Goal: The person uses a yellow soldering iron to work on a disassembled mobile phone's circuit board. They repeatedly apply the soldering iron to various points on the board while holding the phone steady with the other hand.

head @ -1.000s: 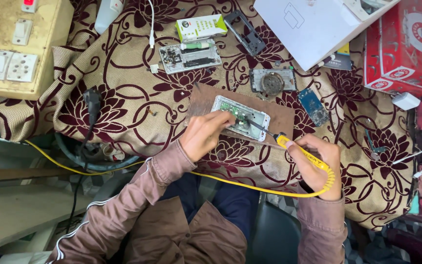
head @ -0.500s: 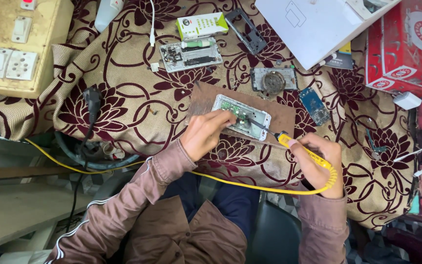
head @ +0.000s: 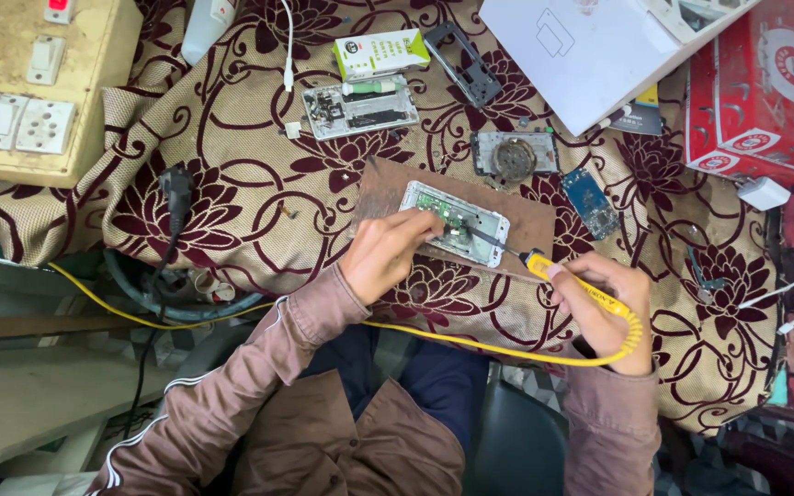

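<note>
Barely anything has shifted since a moment ago: the right hand has nudged its yellow soldering iron a touch, tip still down on the opened phone. Grip there is closed around the handle, pen-style. Left hand presses fingers on the phone's near edge, pinning it to the brown board on the cloth-covered table. That phone looks light, stiff and fragile, with bare circuitry exposed; best held by its frame edges. Another stripped phone lies well apart, further back.
</note>
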